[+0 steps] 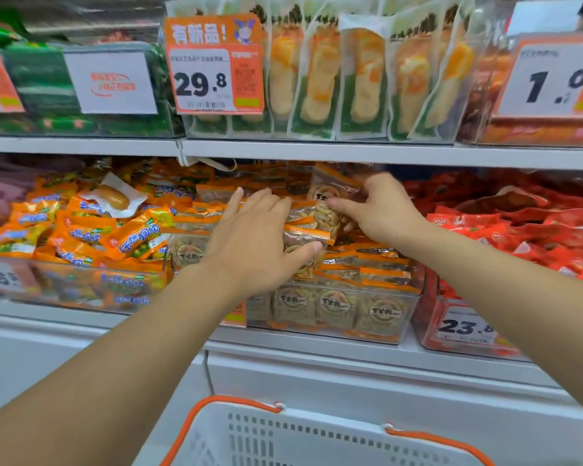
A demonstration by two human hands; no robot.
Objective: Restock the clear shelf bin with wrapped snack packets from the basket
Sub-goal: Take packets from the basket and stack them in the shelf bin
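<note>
Clear shelf bin on the lower shelf, heaped with orange-edged wrapped snack packets. Left hand spread flat, fingers straight, pressing on the heap; right hand pinching one upright packet at the back of the bin. White basket with orange handles below, contents not visible.

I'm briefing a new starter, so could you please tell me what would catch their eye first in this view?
Two bare arms reach to the middle shelf, where the left hand lies flat on the wrapped snack packets heaped in the clear shelf bin and the right hand pinches one packet upright. Above it, an orange price tag reads 29.8. At the bottom edge sits a white basket with orange handles.
</note>
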